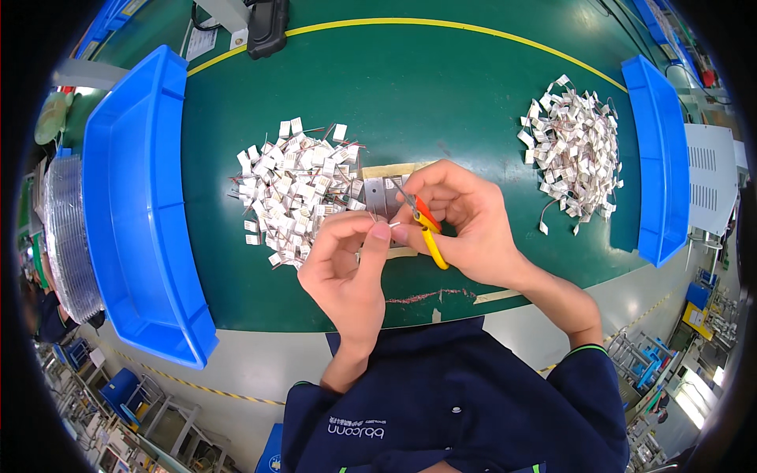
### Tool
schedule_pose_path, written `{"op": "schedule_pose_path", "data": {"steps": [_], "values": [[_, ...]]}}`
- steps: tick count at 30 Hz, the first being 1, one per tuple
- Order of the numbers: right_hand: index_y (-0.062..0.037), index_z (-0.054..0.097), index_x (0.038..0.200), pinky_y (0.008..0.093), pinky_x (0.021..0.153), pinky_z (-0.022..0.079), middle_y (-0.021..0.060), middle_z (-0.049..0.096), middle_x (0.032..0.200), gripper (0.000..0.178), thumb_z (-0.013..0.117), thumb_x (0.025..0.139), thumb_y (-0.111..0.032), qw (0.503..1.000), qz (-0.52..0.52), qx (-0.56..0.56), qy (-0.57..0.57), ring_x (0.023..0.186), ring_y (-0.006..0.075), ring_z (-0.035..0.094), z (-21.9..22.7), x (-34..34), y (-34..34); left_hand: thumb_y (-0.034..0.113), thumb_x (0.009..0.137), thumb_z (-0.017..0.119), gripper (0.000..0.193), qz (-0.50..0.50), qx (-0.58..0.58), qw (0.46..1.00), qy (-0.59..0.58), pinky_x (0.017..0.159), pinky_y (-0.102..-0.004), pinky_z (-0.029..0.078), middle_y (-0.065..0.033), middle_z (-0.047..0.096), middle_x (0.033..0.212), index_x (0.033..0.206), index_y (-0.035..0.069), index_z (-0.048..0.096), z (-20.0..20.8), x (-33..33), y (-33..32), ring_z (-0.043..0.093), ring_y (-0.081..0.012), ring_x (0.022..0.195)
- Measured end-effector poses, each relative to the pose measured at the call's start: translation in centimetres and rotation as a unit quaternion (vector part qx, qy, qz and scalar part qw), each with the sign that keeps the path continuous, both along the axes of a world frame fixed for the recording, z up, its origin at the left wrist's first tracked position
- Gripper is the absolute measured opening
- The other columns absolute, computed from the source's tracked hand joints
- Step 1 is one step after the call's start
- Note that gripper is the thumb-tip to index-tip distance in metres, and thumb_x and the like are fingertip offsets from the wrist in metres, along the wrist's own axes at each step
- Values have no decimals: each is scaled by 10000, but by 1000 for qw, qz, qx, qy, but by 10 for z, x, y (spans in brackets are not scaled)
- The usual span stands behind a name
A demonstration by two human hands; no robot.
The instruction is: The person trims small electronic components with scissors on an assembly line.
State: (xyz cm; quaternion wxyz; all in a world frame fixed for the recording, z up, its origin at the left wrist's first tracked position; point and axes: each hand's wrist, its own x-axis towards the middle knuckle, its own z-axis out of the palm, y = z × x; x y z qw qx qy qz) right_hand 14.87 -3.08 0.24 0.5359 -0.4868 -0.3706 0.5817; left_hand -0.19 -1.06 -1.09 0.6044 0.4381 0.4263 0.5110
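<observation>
The table (489, 110) is green and spreads in front of both hands, with a yellow line (410, 21) curving near its far edge. Beyond the left hand (347, 256), a little to its left, lies a pile of white connectors with thin wires (284, 185); farther left stands a blue bin (118, 197). To the right of the right hand (469, 229), and farther away, there is a second white pile (576, 150), with another blue bin (662, 165) beside it. Below the table, a grey floor (260, 355) is seen.

The left hand is almost closed, its thumb and index finger pinching a small white piece (396, 225). The right hand is curled around a hand tool with red and yellow handles (426, 223); its thumb tip is just beside this piece. Under the fingertips sits a metal fixture (374, 197).
</observation>
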Motion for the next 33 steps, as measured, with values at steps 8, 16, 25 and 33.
{"op": "schedule_pose_path", "data": {"steps": [8,16,25,33], "values": [[-10,528,1057,242,804,503,70,616,1007,365,706,762,112,999,35,-7,3,898,113,634,0,3,-3,-69,846,644,52,-3,-1,1000,-12,729,-211,459,-64,597,872,876,-65,602,3,1,3,577,-98,792],[-15,522,1048,222,772,492,48,626,951,360,699,763,117,998,59,-9,-9,891,101,636,3,3,-3,-65,851,636,35,5,-29,999,-32,752,-216,458,-55,599,865,873,-61,609,6,1,1,590,-99,804],[-12,521,1054,221,652,504,65,645,863,354,694,769,108,999,10,-11,38,783,101,635,0,5,-2,-32,871,637,103,5,-53,998,-28,825,-247,474,-91,638,959,967,-70,627,14,8,3,616,-130,877],[-9,513,1063,203,552,474,85,650,843,343,689,787,93,995,-4,-32,98,718,90,611,1,8,1,-67,873,622,123,-27,-45,998,-39,846,-246,474,-101,636,993,994,-84,610,4,3,-5,608,-130,922]]}}
